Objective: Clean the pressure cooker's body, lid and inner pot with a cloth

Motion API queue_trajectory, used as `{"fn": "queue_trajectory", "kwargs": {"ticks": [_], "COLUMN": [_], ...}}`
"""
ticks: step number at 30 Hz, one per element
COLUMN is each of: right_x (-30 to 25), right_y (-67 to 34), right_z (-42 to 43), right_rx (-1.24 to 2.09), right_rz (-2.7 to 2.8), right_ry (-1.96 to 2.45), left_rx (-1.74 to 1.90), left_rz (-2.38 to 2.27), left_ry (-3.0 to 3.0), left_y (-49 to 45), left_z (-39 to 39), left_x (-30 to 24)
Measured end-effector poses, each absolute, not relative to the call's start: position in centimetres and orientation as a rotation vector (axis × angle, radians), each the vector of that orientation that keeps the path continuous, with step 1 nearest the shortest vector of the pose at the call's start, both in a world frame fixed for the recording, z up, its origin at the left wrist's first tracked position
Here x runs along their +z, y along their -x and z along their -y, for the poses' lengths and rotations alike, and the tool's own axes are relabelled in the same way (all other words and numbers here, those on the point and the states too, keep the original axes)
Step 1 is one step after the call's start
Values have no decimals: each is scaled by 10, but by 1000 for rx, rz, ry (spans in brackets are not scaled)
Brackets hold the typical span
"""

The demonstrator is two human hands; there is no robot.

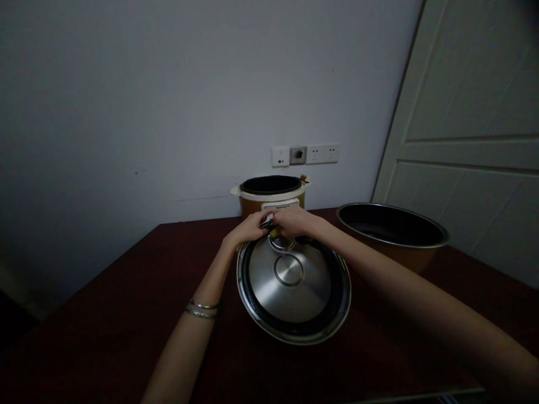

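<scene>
From where I stand, both of the person's hands come together at the upper edge of a round metal lid. The lid hangs tilted below the fingers, its shiny face with a raised central ring and dark border turned toward the person. The left hand has its fingers bent in toward the thumb, pinching a small dark piece there. The right hand is curled just beside it; its fingertips are tucked out of sight, so I cannot tell what they grip.

Just beyond the fingers stands a cooker, its top open and dark inside. Well to the right of them, past the right forearm, a wide pot with a metal rim sits on the dark red bench. Sockets show on the wall above and behind the fingers. Bangles circle the left wrist, nearer the person than the fingers.
</scene>
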State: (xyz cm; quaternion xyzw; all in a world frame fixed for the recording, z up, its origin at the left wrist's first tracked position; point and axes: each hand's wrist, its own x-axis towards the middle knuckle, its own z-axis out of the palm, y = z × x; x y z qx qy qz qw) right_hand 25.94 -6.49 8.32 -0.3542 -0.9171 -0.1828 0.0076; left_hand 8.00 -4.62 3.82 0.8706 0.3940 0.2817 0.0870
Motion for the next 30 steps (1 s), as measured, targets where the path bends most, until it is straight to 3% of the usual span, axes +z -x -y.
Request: {"fn": "queue_trajectory", "kwargs": {"ticks": [5,24,30], "right_x": [69,58,51], "right_y": [-263,-289,-299], "right_z": [63,76,85], "right_rx": [-574,-335,-397], "right_rz": [2817,2586,2587], "right_ry": [1011,1456,1563], "left_rx": [845,786,808], "left_rz": [-1174,-1314,-1285], "left_ry": [-2599,-2575,-2592], "left_y": [-79,-82,-81], "left_z": [43,48,46], "left_x": [36,38,37]}}
